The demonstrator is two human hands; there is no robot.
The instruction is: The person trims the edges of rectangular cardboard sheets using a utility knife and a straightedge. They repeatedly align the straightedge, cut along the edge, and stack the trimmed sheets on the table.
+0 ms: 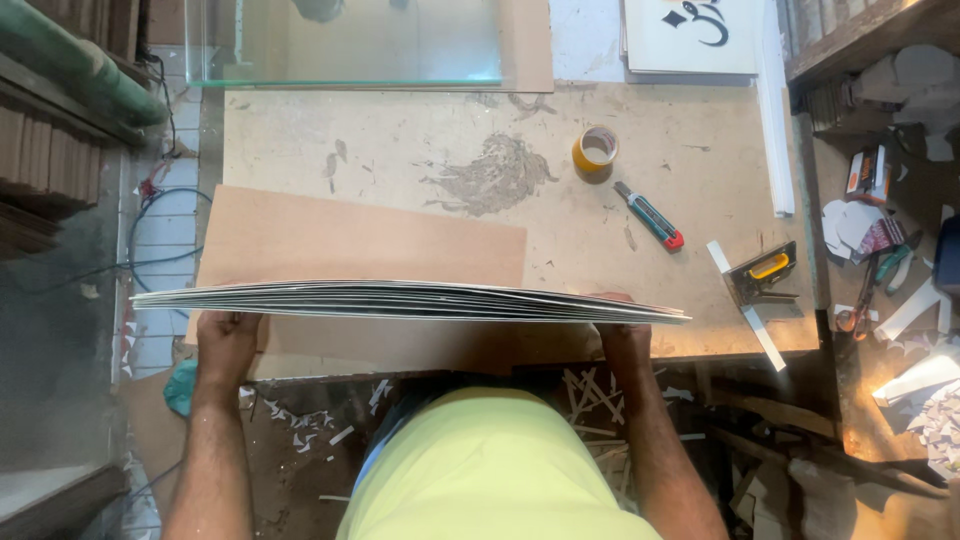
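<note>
I hold a stack of several thin white sheets (400, 300) edge-on, level above the near edge of the worktable (420, 150). My left hand (226, 340) grips the stack near its left end from below. Near the right end, my right hand (624, 338) grips it the same way. Beneath the stack lies a brown board (360, 240) flat on the table.
A yellow tape roll (595, 150), a red and teal utility knife (650, 216) and a yellow-handled metal tool (764, 272) lie on the table's right part. A glass pane (350, 45) rests at the far edge. Paper scraps litter the floor and the cluttered bench (890, 230) at right.
</note>
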